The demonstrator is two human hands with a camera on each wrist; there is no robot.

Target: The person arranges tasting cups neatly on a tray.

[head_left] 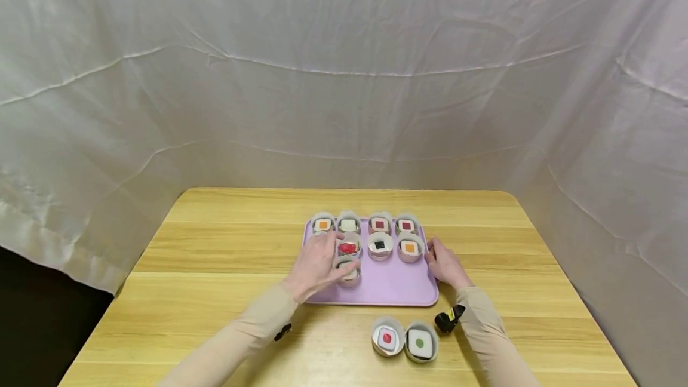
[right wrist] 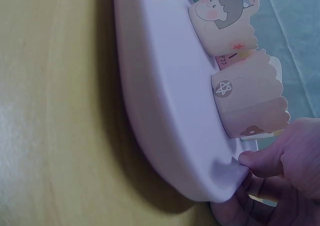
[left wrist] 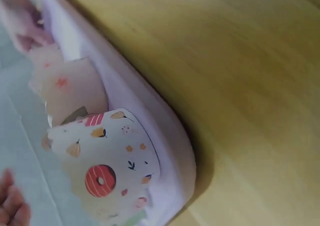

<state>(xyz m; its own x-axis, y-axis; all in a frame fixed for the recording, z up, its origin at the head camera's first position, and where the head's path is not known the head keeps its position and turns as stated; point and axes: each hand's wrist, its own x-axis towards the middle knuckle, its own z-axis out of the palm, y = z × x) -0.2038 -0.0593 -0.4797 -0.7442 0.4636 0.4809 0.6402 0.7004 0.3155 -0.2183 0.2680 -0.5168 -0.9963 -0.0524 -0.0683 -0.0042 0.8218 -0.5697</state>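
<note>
A lilac tray (head_left: 395, 284) bears several scalloped paper cups, each with a small piece inside; most pieces are white squares with a coloured centre. Over the left group of cups, my left hand (head_left: 316, 263) spreads its thumb and fingers beside a cup with a red-topped piece (head_left: 348, 248) and a nearer cup (head_left: 349, 275). Contact there cannot be made out. My right hand (head_left: 447, 265) grips the tray's right edge, thumb on the rim and fingers curled below, as the right wrist view shows. A doughnut-printed cup (left wrist: 120, 151) stands near a tray corner in the left wrist view.
In front of the tray, two more paper cups stand on the wooden table (head_left: 204, 297): one with a pink-centred piece (head_left: 387, 338), one with a green-centred piece (head_left: 420, 343). Black wrist gear (head_left: 450, 319) sits by the right sleeve. Pale cloth (head_left: 344, 106) hangs around the table.
</note>
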